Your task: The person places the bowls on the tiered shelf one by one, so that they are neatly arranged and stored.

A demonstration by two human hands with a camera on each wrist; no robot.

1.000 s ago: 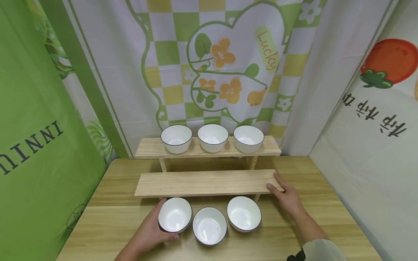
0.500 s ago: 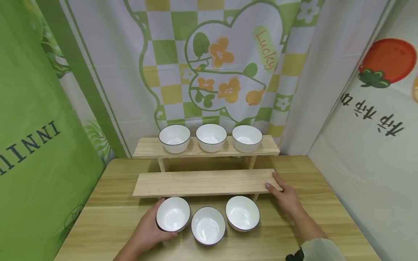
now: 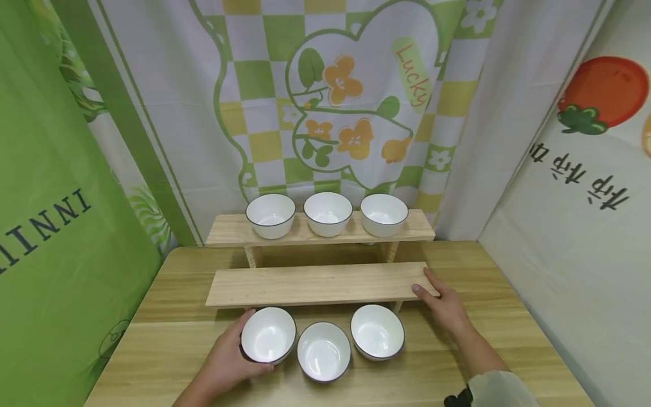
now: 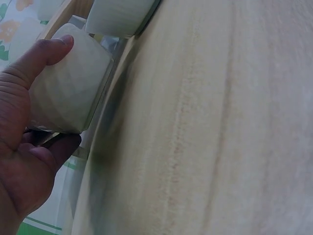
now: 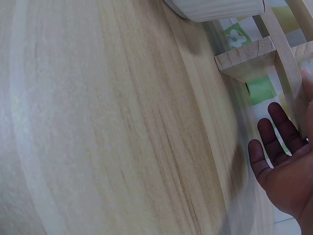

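A printed curtain (image 3: 351, 130) hangs behind a wooden table (image 3: 508, 345). On the near side of the lower shelf (image 3: 320, 284), toward the left, is the left bowl (image 3: 268, 335), white with a dark rim, its mouth upward; I cannot tell whether its base touches the table. The left hand (image 3: 229, 356) has its thumb and fingers clamped on the bowl's outer wall. Just beside it is the middle bowl (image 3: 324, 351), set a little nearer the person, and then the right bowl (image 3: 377, 332) (they look like a matching set). The right hand (image 3: 450, 311) grips the right end of the lower shelf, thumb on top; in the right wrist view three of its fingers stretch out below the board, slightly apart. Behind, the upper shelf (image 3: 231, 230) carries a row of three more white bowls (image 3: 328, 215). A pale sleeve (image 3: 503, 390) covers the right forearm.
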